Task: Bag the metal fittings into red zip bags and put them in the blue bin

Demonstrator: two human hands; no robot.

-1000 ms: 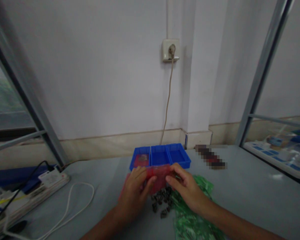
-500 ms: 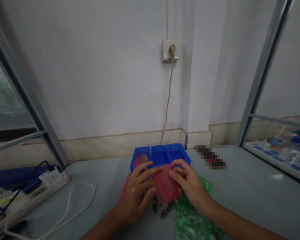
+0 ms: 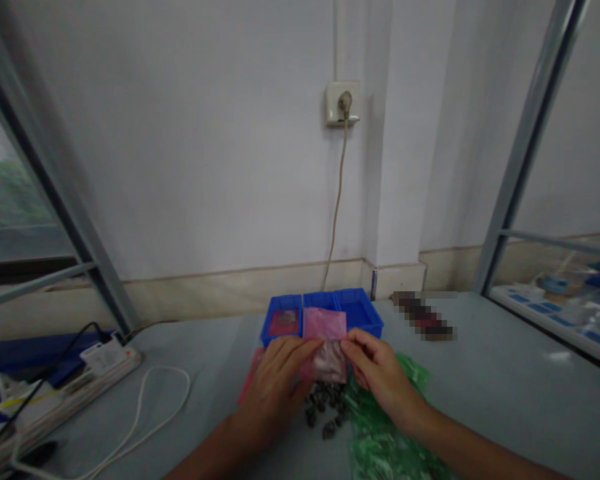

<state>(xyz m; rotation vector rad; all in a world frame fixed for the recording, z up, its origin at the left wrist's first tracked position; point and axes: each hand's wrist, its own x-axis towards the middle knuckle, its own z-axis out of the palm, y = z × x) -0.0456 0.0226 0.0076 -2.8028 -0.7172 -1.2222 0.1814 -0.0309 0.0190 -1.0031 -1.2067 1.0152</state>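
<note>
A small pink plastic bag point(image 3: 325, 323) is held between both hands above the table, its lower part crumpled and paler. My left hand point(image 3: 277, 377) pinches its left side, and my right hand point(image 3: 380, 370) grips its right edge between thumb and fingers. Beneath the bag lies a pile of small dark metal-looking parts point(image 3: 329, 430). More pink plastic point(image 3: 251, 377) shows partly behind my left hand. Under my right forearm spreads a green plastic bag point(image 3: 390, 433). Behind the hands stand joined blue bins point(image 3: 379, 328); the left one contains a pink bag point(image 3: 284, 325).
A power strip point(image 3: 115, 363) with plugs and a looped white cable point(image 3: 187, 383) occupies the left side. On the right lies another white strip with blue patches point(image 3: 535, 310). A blurred-out object point(image 3: 425, 317) sits near the wall. Metal posts point(image 3: 523, 160) rise on both sides.
The pink bag has turned in my hands, its upper part now standing up before the middle bin. My left fingers have drawn in, and more of the dark parts show below.
</note>
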